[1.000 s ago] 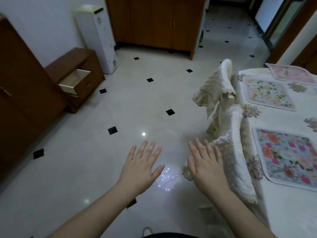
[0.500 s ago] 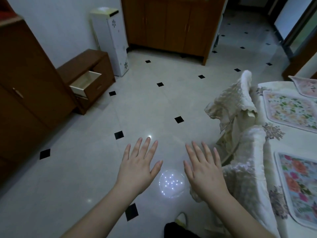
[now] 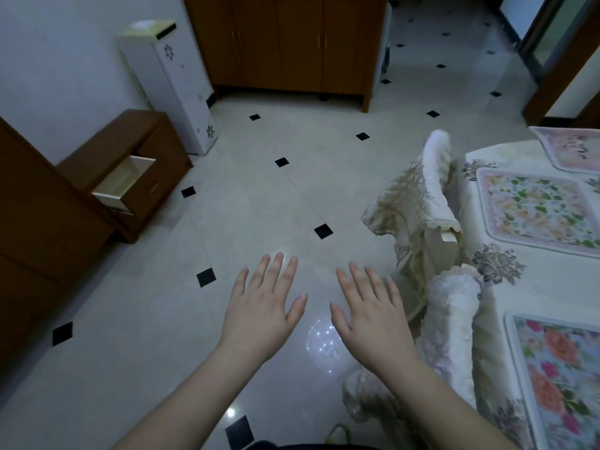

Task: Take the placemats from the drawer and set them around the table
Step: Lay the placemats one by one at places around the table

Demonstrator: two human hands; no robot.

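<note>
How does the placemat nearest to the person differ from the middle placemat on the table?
The nearest placemat has large red and orange flowers on a blue ground; the middle placemat has small, pale flowers with green leaves. The frame cuts off more of the nearest one. Both lie flat on the table and have pale borders.

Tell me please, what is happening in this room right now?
A person stands between a table and a small cabinet, setting out placemats. Both the left hand and the right hand are spread open over the floor, holding nothing. Three floral placemats already lie on the table. The drawer stands pulled open.
</note>
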